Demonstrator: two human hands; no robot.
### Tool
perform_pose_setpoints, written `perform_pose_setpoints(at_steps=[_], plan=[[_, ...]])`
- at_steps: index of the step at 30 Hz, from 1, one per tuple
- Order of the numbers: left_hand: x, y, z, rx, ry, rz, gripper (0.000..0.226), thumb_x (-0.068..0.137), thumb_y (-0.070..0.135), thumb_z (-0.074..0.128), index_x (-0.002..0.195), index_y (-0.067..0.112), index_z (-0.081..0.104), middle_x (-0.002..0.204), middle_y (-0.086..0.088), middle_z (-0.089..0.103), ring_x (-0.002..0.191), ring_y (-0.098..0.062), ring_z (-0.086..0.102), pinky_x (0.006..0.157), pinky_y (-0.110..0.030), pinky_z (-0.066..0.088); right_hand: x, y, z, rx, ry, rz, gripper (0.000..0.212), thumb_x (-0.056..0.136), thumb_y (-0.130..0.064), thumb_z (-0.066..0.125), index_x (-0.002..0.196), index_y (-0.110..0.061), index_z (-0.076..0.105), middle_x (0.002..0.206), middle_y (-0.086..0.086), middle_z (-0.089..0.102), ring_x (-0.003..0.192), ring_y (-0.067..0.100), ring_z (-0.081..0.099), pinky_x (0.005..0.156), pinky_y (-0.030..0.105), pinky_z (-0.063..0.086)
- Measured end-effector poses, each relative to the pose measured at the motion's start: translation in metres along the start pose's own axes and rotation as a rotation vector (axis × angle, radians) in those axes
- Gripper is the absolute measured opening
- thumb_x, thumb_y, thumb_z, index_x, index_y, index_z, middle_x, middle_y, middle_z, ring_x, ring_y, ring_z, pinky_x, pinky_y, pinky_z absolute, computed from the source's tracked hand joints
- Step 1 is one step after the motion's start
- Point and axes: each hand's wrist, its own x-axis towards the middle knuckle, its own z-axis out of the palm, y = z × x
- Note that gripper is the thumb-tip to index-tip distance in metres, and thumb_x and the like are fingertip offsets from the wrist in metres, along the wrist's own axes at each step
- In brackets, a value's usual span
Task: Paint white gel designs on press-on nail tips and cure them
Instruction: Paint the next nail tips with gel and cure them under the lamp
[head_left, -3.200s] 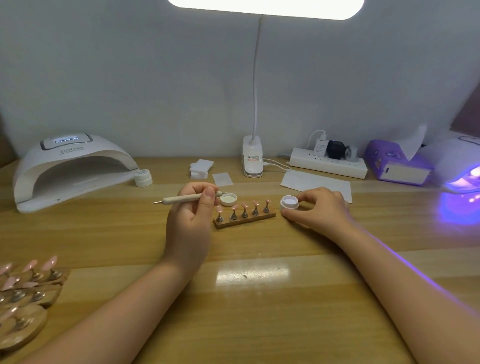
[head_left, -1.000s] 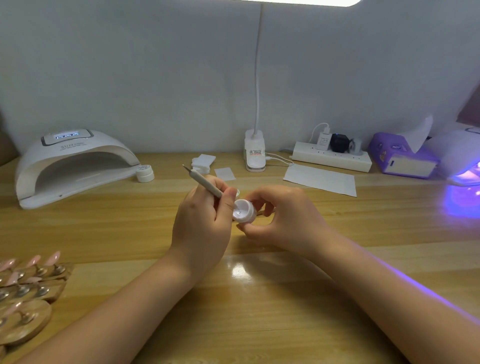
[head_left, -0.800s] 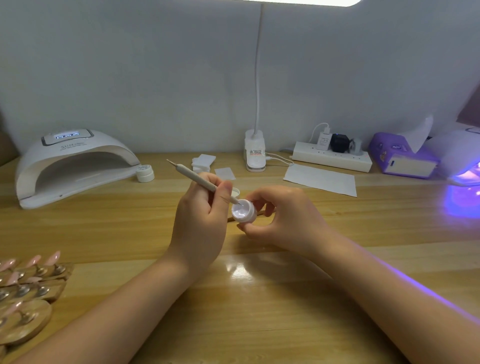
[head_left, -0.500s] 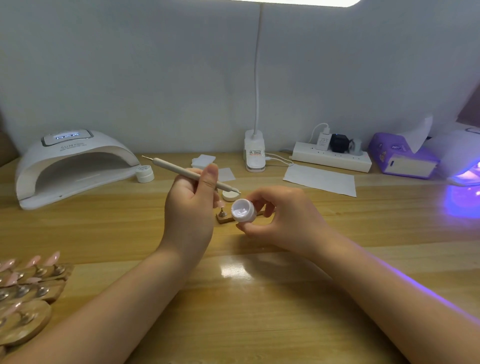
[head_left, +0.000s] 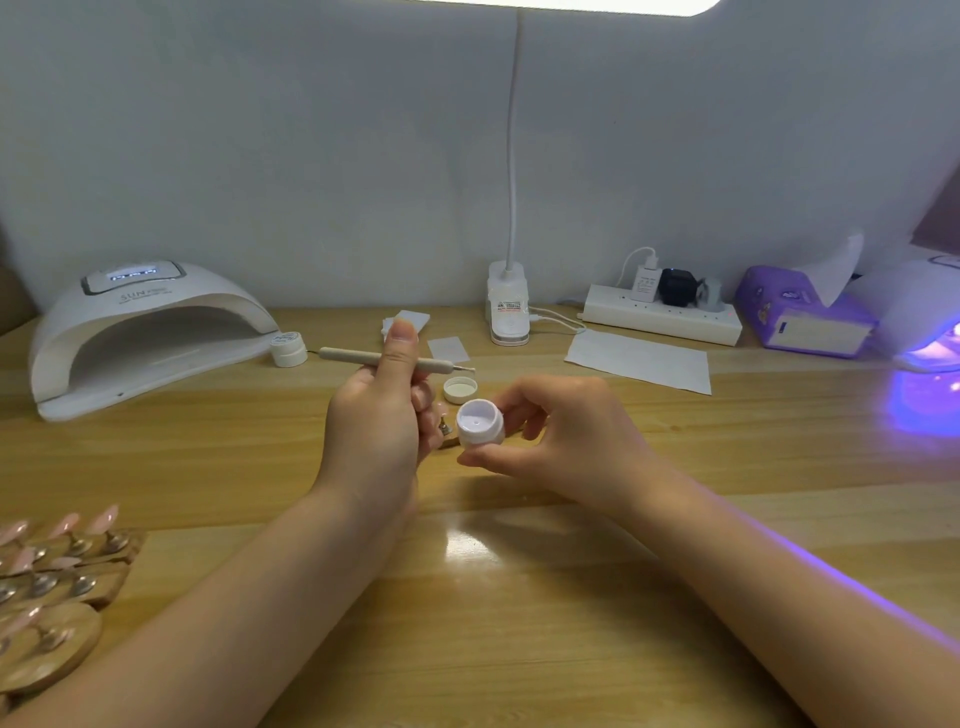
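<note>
Gel pot (head_left: 481, 422), small, white, lid off, pinched in the right hand (head_left: 566, 441) at frame centre, mouth tilted toward the camera, lifted off the bench (head_left: 519, 597). Right grip closed round the pot: thumb below, fingers curled behind and above. Dotting tool (head_left: 384, 360) clamped in the left hand (head_left: 376, 421) just left of the pot, lying nearly level, metal tip pointing right, above and apart from the pot's mouth. Left grip closed on the tool's shaft, thumb upright against it. Loose lid (head_left: 460, 389) flat on the bench just above the pot, under the tool's tip. Wooden nail-tip stand (head_left: 445, 431) mostly hidden between the two hands, only one metal post showing. White curing lamp (head_left: 140, 332) at upper left of the frame, second small jar (head_left: 289, 350) beside it. More stands with pink nail tips (head_left: 57, 561) at lower left. Lit purple lamp (head_left: 930, 343) at the right edge.
</note>
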Motion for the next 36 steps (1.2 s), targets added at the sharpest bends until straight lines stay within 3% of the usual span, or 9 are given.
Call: perform_pose_setpoints(at_steps=[7,12,15,19,25,31,33,36], plan=[[0.004,0.004,0.0,-0.247,-0.037,-0.196,0.036,0.087,0.046,0.061,0.066,0.017,0.057,0.049,0.008,0.039,0.038,-0.004,0.028,0.031,-0.016,0.02,0.0,0.001,-0.001,0.017,0.02,0.018,0.043,0.061,-0.055,0.081,0.088,-0.024,0.069,0.075,-0.014,0.066,0.066,0.002,0.056,0.064,0.031,0.05],[0.01,0.003,-0.005,-0.457,-0.117,-0.323,0.027,0.091,0.02,0.056,0.066,0.013,0.062,0.056,0.003,0.051,0.037,-0.005,0.03,0.03,-0.014,0.02,0.003,0.003,-0.001,0.043,0.049,0.053,0.044,0.059,-0.058,0.081,0.082,-0.023,0.068,0.069,-0.01,0.065,0.062,0.005,0.058,0.059,0.028,0.049],[0.011,0.003,-0.007,-0.476,-0.113,-0.297,0.014,0.086,0.014,0.049,0.075,0.012,0.056,0.057,0.001,0.047,0.041,-0.007,0.031,0.033,-0.014,0.024,0.009,0.015,-0.008,0.206,0.17,0.199,0.043,0.058,-0.056,0.083,0.08,-0.023,0.065,0.065,-0.006,0.065,0.057,0.0,0.055,0.054,0.019,0.045],[0.014,-0.001,-0.009,-0.429,-0.081,-0.26,0.008,0.084,0.013,0.046,0.081,0.012,0.053,0.059,0.0,0.048,0.048,-0.009,0.034,0.035,-0.016,0.025,0.014,0.048,-0.023,0.24,0.297,0.376,0.035,0.068,-0.046,0.081,0.09,-0.024,0.064,0.067,-0.007,0.057,0.061,0.006,0.05,0.059,0.026,0.043],[0.02,-0.005,-0.013,-0.341,-0.034,-0.218,0.011,0.086,0.013,0.044,0.08,0.014,0.053,0.058,0.0,0.051,0.049,-0.009,0.035,0.036,-0.016,0.025,0.012,0.08,-0.027,0.017,0.209,0.589,0.036,0.071,-0.05,0.076,0.095,-0.028,0.061,0.093,-0.005,0.058,0.084,0.013,0.054,0.062,0.028,0.039],[0.026,-0.011,-0.02,-0.242,0.033,-0.15,0.015,0.087,0.013,0.047,0.075,0.012,0.056,0.055,0.001,0.055,0.049,-0.009,0.041,0.04,-0.018,0.029,0.012,0.082,-0.027,-0.183,0.096,0.646,0.045,0.076,-0.055,0.069,0.11,-0.026,0.067,0.111,0.0,0.065,0.107,0.023,0.055,0.087,0.042,0.051],[0.029,-0.014,-0.022,-0.232,0.077,-0.147,0.017,0.088,0.014,0.048,0.074,0.012,0.059,0.054,0.001,0.056,0.05,-0.01,0.043,0.046,-0.02,0.033,0.013,0.082,-0.027,-0.225,0.032,0.651,0.052,0.077,-0.053,0.067,0.119,-0.022,0.064,0.119,0.005,0.064,0.112,0.026,0.053,0.092,0.043,0.049],[0.032,-0.016,-0.025,-0.223,0.126,-0.145,0.02,0.088,0.015,0.051,0.071,0.013,0.061,0.055,0.002,0.059,0.054,-0.01,0.05,0.064,-0.026,0.045,0.014,0.074,-0.027,-0.314,0.02,0.663,0.072,0.078,-0.049,0.065,0.14,-0.02,0.044,0.135,0.008,0.05,0.124,0.029,0.044,0.101,0.041,0.042]])
